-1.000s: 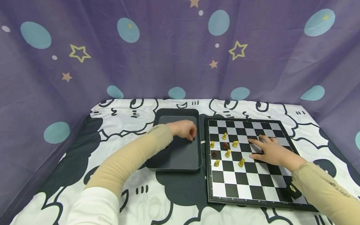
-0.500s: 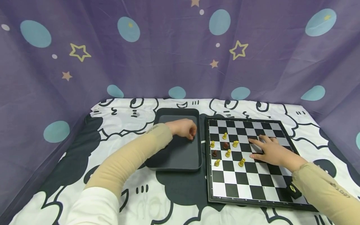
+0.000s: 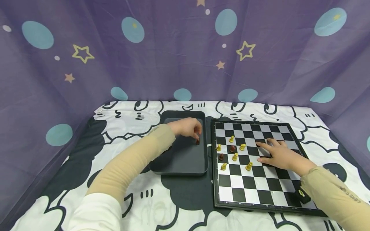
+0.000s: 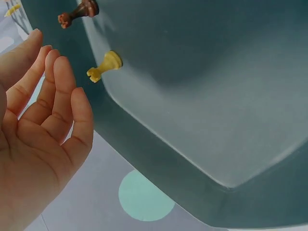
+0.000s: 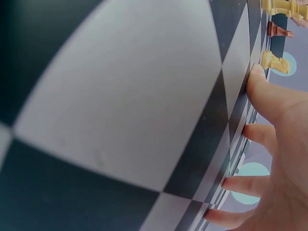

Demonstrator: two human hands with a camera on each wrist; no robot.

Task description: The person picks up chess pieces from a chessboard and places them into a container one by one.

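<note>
My left hand [image 3: 189, 127] hovers over the dark grey tray [image 3: 179, 160], its fingers loosely bent and holding nothing. Just below the fingertips, a brown chess rook [image 3: 198, 141] stands on the tray floor. In the left wrist view the rook [image 4: 79, 13] is apart from the fingers, and a yellow rook [image 4: 107, 66] stands beside it. The left hand hides that yellow rook in the head view. On the chessboard [image 3: 237, 182], my right hand [image 3: 278, 155] rests with spread fingers, its fingertips at the squares. A yellow knight [image 5: 275, 62] shows beyond its thumb in the right wrist view.
Several yellow pieces, among them one near the thumb [image 3: 249, 166], and two brown pieces, including a round-topped one [image 3: 232, 149], stand on the board's left half. A patterned cloth [image 3: 150, 199] covers the table. Behind hangs a purple curtain [image 3: 162, 70].
My left hand has lifted slightly and loosened its fingers, leaving the brown rook standing in the tray. The right hand and the pieces on the board have stayed put.
</note>
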